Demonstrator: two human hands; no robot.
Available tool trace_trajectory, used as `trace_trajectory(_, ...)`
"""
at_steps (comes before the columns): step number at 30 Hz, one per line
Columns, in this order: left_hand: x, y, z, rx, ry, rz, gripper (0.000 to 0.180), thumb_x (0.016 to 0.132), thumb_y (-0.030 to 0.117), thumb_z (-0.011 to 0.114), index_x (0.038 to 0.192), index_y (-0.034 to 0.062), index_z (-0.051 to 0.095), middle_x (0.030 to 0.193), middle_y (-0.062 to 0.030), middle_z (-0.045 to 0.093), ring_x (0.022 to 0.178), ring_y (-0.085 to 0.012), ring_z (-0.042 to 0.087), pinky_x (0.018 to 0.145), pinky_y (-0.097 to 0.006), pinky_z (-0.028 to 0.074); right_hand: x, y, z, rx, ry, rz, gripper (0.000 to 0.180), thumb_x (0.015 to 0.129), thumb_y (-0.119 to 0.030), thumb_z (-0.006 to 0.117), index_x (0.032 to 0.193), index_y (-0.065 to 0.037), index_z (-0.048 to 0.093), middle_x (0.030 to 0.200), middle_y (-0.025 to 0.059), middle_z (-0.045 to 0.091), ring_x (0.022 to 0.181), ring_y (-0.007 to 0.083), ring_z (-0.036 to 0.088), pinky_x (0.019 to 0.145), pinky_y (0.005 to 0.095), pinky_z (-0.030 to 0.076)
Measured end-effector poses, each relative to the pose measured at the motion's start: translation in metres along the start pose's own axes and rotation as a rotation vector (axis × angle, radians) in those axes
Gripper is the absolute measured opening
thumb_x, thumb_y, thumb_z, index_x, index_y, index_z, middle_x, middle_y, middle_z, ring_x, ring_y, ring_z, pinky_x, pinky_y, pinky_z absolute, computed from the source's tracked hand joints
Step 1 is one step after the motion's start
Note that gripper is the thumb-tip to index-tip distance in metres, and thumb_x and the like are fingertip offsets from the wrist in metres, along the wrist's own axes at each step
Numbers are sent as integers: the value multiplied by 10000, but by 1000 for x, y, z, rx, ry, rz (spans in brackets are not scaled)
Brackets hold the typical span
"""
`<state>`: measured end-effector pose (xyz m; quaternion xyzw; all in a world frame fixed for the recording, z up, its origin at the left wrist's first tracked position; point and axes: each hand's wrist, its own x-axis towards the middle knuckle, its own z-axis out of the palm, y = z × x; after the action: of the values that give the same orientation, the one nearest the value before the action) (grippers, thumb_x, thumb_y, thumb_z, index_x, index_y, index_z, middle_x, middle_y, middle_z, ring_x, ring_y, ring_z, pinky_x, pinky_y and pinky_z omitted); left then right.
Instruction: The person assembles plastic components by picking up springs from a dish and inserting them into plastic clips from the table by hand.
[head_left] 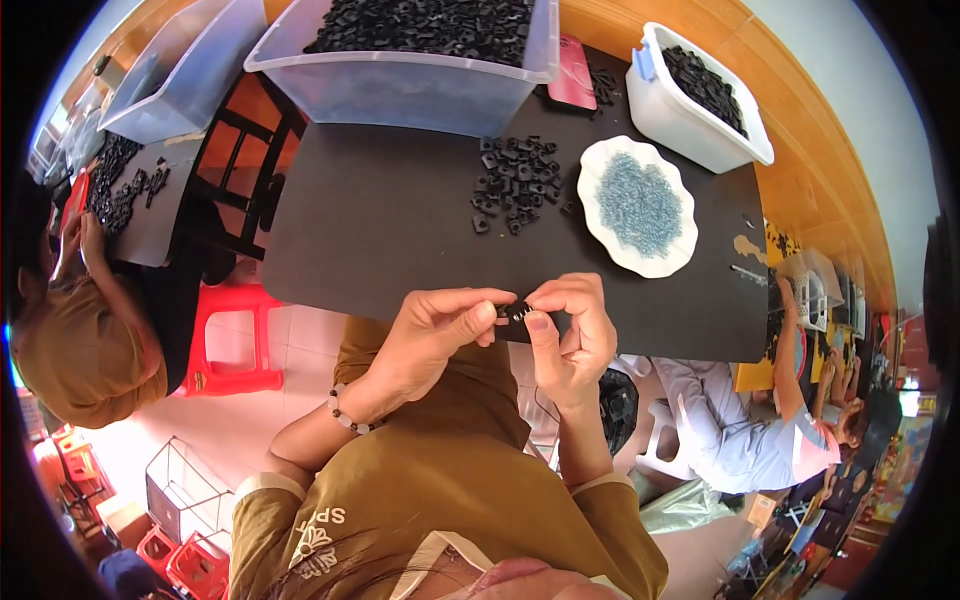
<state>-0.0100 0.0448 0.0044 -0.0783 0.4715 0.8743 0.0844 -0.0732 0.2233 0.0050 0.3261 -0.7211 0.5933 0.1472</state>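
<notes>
At the table's near edge, my left hand [440,330] pinches a small black plastic part [505,313] between thumb and fingertips. My right hand [573,335] meets it there, its thumb and forefinger closed on the same part. A shiny bit shows between the two hands, too small to name. Just beyond them, a loose pile of black plastic pieces [515,185] lies on the dark table [380,210]. To its right, a white scalloped plate [672,262] holds a heap of tiny grey-blue pieces [642,205].
A large translucent bin [400,95] of black pieces stands at the back, with a pink phone [573,75] beside it. A white tub [695,130] of black parts is at the back right. People sit at both sides; a red stool [235,340] stands left.
</notes>
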Motion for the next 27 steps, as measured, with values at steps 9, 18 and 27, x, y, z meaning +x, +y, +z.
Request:
trace_trajectory(9,-5,0,-5,-68,-36,-23,316,1010,219,681,1232,-3,714,1000,-78,743,775,-84,614,760,-240,535,5,-6,13,-186,4,-110,125,895,-71,737,938,-28,627,907,102,675,831,249,566,754,346,475)
trace_trajectory(18,-9,1,-8,-111,-29,-6,290,1023,213,661,1180,-22,727,943,-63,728,749,-87,617,720,-246,540,7,-9,8,-259,-88,-257,241,768,-98,836,985,-87,734,948,31,704,832,254,560,728,351,477)
trace_trajectory(27,-8,-1,-5,-45,33,10,291,1017,233,670,1146,-18,744,927,-74,740,743,-91,641,720,-254,559,6,-7,9,-339,-85,-322,296,700,-104,880,962,-94,742,946,27,701,824,247,566,706,351,474)
